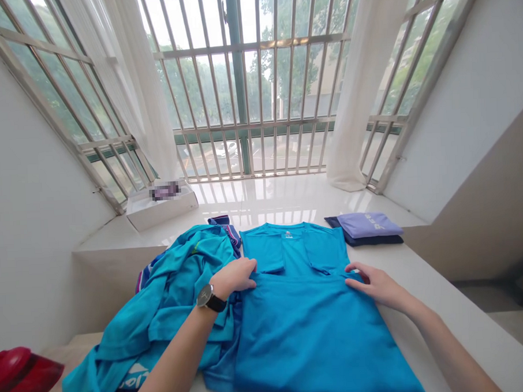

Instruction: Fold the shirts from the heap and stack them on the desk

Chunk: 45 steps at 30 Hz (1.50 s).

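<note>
A bright blue T-shirt [310, 327] lies spread on the white ledge, its sleeves folded inward below the neckline. My left hand [235, 276], with a black watch [211, 299] on the wrist, pinches the shirt's left edge around mid-height. At the opposite edge, level with it, my right hand [373, 282] grips the cloth between thumb and fingers. A crease runs across the shirt between both hands. Left of it, a rumpled pile of teal clothing [179, 298] hangs over the ledge's front, partly behind my left forearm.
Folded lavender and dark garments [369, 226] are stacked at the right. A white box [162, 209] stands at the back left by the barred window [248, 92]. White curtains [352, 99] hang at both sides. Something red [24, 373] shows at the lower left. The ledge [449, 315] continues rightward.
</note>
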Available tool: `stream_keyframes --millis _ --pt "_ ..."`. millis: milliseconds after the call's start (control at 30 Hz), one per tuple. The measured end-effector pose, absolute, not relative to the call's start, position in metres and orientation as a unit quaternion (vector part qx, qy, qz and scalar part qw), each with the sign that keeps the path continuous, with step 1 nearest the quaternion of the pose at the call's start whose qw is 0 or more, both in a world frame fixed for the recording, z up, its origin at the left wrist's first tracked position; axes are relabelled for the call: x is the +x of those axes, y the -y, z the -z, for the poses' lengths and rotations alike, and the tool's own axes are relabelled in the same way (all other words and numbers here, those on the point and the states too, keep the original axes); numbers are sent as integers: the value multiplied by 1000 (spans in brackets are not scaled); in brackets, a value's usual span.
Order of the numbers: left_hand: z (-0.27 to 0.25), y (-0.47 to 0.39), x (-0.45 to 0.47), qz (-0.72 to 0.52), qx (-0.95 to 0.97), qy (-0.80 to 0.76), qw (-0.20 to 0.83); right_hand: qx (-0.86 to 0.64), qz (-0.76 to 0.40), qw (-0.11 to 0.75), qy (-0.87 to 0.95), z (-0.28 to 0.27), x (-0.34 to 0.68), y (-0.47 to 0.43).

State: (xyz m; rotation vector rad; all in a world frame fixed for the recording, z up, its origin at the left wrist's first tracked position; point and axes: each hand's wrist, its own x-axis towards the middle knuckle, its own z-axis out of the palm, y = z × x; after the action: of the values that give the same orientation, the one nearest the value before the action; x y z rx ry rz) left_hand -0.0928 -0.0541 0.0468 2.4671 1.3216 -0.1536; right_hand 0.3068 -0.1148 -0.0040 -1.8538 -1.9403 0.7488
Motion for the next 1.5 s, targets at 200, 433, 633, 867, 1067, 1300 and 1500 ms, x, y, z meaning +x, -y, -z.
stream_keyframes --millis 200,433,633,867,1067,1300,1500 --pt "-41 52 -99 38 868 -457 188 -664 -226 171 692 -11 297 108" --pt "-29 57 -108 -15 868 -458 191 -504 -245 151 814 -70 185 83" --pt "-38 59 -118 -80 884 -408 211 -428 -254 84 863 -82 111 45" --pt "-43 61 -120 -112 877 -373 282 -399 -325 9 857 -51 102 22" --pt "-40 60 -121 -122 878 -360 291 -398 -404 -8 824 -44 119 15" --pt "-49 63 -120 -135 871 -350 316 -384 -382 -31 840 -50 115 22" --pt "-53 65 -119 -138 858 -368 330 -324 -355 -29 876 -47 103 26"
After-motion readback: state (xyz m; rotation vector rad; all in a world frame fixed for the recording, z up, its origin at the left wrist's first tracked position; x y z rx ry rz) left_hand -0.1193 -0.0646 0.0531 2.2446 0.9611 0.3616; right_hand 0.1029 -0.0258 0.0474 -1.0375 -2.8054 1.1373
